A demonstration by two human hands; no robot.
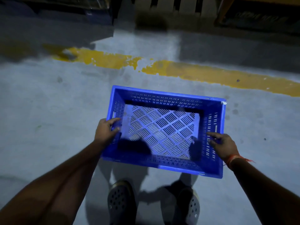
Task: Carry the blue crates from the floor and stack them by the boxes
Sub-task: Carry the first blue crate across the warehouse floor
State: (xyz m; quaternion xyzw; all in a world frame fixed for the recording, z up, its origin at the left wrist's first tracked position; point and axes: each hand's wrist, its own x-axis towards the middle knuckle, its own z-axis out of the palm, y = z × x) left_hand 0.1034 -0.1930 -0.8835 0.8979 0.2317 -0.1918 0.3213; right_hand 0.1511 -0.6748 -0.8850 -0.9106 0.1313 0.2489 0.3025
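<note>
An empty blue crate (164, 98) with slotted walls and a lattice bottom is held level above the grey floor, in the middle of the head view. My left hand (105, 131) grips its left short wall, fingers curled over the rim. On the opposite short wall my right hand (224, 146) holds the rim, with an orange thread band at the wrist. Both forearms reach in from the bottom corners. No other crate shows.
A worn yellow painted line (203, 72) crosses the concrete floor ahead. Beyond it, in the dark, stand pale cardboard boxes (172, 5) and a wooden frame (225, 12) at the top right. My two feet in grey perforated clogs (121, 202) are directly below the crate.
</note>
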